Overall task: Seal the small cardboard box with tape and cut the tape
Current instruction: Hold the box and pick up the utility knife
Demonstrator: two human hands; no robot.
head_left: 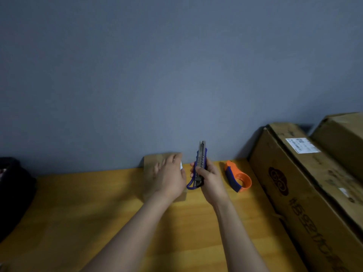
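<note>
A small brown cardboard box stands on the wooden table against the grey wall, mostly hidden under my left hand. That hand lies flat on the box's top with fingers spread. Just to the right, my right hand grips a blue utility knife held upright, its grey blade slider pointing up at the wall. An orange and blue tape dispenser lies on the table right of the knife, untouched.
A large cardboard carton with a white label fills the right side, another carton behind it. A dark object sits at the left edge. The orange wooden table stretches toward me.
</note>
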